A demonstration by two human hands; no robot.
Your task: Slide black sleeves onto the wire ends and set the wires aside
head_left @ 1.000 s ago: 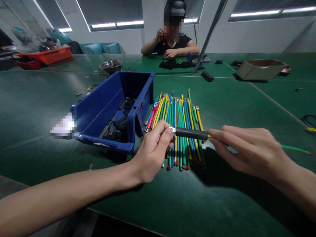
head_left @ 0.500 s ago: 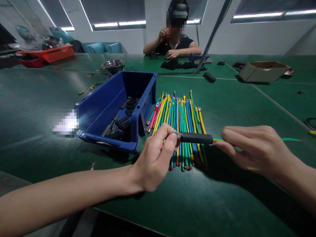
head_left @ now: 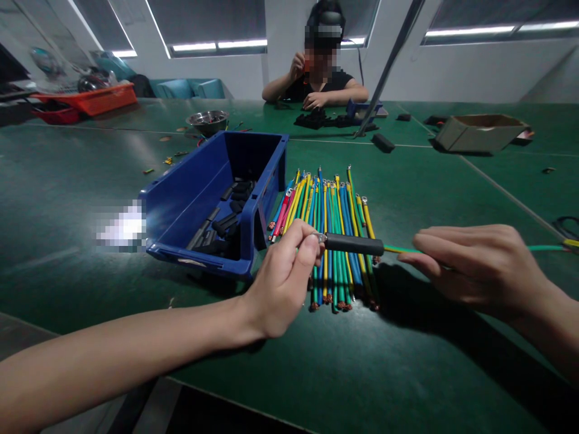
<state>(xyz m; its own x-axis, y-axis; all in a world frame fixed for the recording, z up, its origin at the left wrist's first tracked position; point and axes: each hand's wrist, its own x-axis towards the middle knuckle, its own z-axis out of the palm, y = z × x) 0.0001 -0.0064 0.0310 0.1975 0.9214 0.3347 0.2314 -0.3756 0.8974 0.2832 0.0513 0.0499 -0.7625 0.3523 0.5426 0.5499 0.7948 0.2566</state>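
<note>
My left hand [head_left: 286,277] is closed, pinching the metal lug [head_left: 321,238] at one end of a cable. A black sleeve [head_left: 353,243] sits around that cable just right of the lug. Farther right, my right hand [head_left: 479,271] is closed around the thin green-and-yellow cable [head_left: 397,249], whose far end comes out behind the hand. Under the sleeve, a row of cut wires [head_left: 335,211] in yellow, green, blue and red lies on the table, with lugs at the far ends and bare copper at many near ends.
Left of the wires stands a blue bin [head_left: 199,256] with several black sleeves [head_left: 224,224] inside. A metal bowl [head_left: 208,122], a cardboard box [head_left: 482,132] and a red crate [head_left: 90,99] stand farther back on the green table [head_left: 452,374]. A person [head_left: 316,84] sits opposite.
My right hand has shifted a little to the right, so more cable shows between it and the sleeve. My left hand, with the lug and sleeve, has moved slightly left and up.
</note>
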